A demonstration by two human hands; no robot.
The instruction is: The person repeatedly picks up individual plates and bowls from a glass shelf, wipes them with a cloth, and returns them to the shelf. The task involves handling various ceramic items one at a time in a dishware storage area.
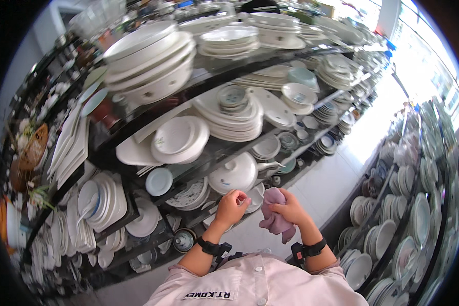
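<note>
In front of my chest, my right hand [291, 208] grips a crumpled mauve cloth [274, 214], which hangs down below the fingers. My left hand [231, 208] is raised a short way to its left, fingers loosely curled and apart from the thumb, with nothing visible in it. Beyond the left hand, on a lower shelf, sits a white lidded ceramic tureen [233, 176] with a knobbed lid. White dishes [255, 199] show partly behind the left hand. A stack of speckled plates [189, 195] lies left of the tureen.
Dark-framed shelves [210, 160] packed with crockery fill the left and front. They hold stacked oval platters [233, 122], nested large bowls [149, 65] and white bowls [179, 139]. Another plate-filled rack [390, 206] stands at right, across a tiled aisle [329, 176].
</note>
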